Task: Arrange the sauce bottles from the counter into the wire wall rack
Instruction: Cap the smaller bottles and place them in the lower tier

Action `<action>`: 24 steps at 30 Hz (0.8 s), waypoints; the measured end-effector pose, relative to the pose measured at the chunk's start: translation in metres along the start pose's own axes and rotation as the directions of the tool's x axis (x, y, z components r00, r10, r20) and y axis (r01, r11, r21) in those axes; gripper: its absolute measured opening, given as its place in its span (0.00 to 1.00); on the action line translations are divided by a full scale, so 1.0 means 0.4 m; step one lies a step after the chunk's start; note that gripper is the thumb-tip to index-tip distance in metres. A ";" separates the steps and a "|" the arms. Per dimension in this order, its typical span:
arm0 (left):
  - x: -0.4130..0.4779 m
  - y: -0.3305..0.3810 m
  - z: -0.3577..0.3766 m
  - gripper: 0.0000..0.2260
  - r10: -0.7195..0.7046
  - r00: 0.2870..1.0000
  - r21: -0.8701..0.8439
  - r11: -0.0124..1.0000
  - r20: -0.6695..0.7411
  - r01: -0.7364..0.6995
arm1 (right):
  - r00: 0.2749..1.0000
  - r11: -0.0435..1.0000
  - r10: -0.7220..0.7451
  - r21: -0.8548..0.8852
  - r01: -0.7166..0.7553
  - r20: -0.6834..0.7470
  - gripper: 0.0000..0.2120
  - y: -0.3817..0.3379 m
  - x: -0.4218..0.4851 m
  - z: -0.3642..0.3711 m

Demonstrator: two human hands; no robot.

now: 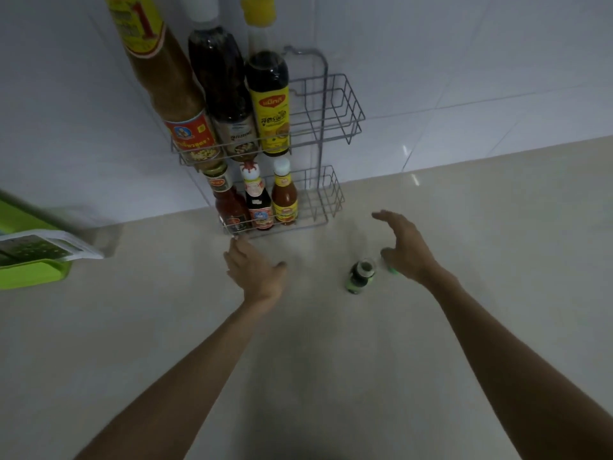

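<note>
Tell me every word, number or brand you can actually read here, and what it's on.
"1": large red numeral on the tall brown bottle, upper shelf of the wire rack.
Yellow-label dark bottle: red logo in Thai script, too blurred to read.
Lower-shelf bottles, small green bottle, leaflet: text unreadable.

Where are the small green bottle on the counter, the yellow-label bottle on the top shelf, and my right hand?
small green bottle [361,277], head view, on its dark top and shoulder.
yellow-label bottle [272,119], head view, on the yellow label.
right hand [406,249], head view, on the back of the hand.
</note>
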State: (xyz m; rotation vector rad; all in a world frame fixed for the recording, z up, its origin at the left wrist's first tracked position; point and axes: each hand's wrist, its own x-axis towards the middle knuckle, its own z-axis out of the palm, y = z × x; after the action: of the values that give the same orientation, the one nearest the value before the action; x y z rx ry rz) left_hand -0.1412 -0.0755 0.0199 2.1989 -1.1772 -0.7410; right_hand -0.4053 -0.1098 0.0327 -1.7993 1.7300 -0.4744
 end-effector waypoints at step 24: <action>-0.166 0.078 0.105 0.19 0.385 0.809 -0.115 0.920 0.444 -0.375 | 0.906 0.909 -0.416 -0.007 0.417 -0.079 0.24 -0.040 -0.159 -0.047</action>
State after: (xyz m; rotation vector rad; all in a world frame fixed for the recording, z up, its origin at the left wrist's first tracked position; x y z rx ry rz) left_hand -0.2183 -0.0416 0.0255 1.7196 -1.7679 -1.1217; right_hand -0.4106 -0.0505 0.0664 -2.1761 1.3808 -0.7359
